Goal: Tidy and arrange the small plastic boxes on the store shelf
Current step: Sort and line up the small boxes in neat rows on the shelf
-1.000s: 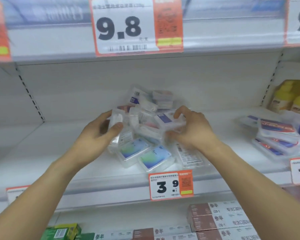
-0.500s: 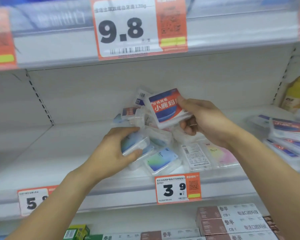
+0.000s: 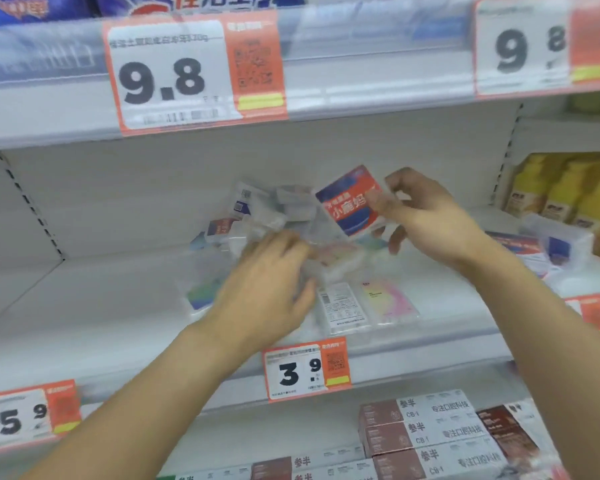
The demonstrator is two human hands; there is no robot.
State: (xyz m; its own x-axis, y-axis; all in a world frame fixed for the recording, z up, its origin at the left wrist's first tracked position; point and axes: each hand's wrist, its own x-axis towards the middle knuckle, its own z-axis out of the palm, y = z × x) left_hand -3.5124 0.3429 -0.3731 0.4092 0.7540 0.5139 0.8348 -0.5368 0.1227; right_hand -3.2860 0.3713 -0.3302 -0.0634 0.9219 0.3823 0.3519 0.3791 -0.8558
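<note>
Your right hand pinches the red-and-blue box above the jumbled pile at mid-shelf. Your left hand curls over clear boxes near the front, though blur hides whether it grips one. Two boxes lie flat at the near edge; most of the pile looks unsorted.

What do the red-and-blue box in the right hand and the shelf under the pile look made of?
Red-and-blue box: apparently clear hard plastic, glossy, since its see-through edges show around a printed label. Shelf: probably white painted metal, smooth and matte, though blur leaves that open.
</note>
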